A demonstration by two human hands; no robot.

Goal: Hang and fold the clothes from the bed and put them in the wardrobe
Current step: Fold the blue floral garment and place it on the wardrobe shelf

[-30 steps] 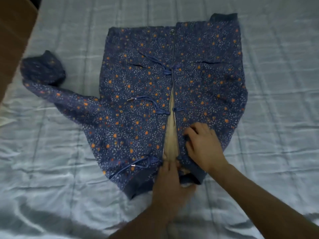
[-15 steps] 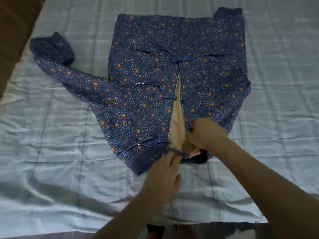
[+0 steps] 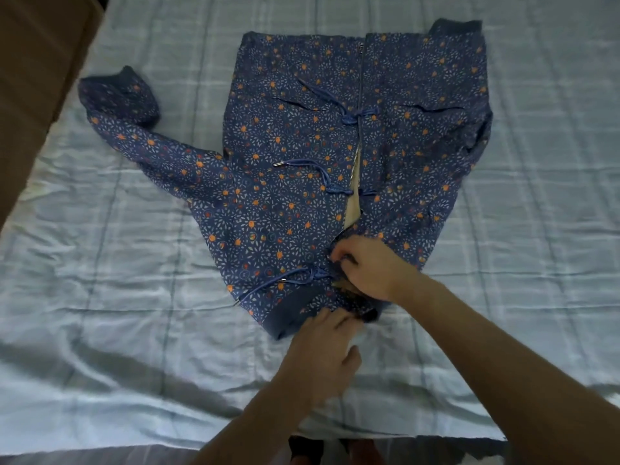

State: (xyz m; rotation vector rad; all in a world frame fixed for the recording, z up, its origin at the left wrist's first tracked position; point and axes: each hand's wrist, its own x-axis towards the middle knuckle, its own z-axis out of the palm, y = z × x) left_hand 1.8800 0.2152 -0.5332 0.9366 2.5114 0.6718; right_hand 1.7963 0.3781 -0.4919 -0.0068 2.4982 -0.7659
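Head view: floral zip jacket (image 3: 302, 182) flat at frame centre on bed (image 3: 100, 263). Right hand (image 3: 365, 266) pinches zipper near collar; left hand (image 3: 322, 354) grips collar band. Advice: brace band taut, align teeth, then fold.

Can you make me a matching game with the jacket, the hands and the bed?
Things:
1. left hand
2. right hand
3. jacket sleeve
4. bed sheet

Places or looks:
A. pale blue, wrinkled, under everything
B. at the jacket's plain dark hem band, nearest the camera
C. stretched out to the left side, cuff bent over
D. fingers curled at the jacket's zip, where the front gapes open

Pairs: 1-B, 2-D, 3-C, 4-A
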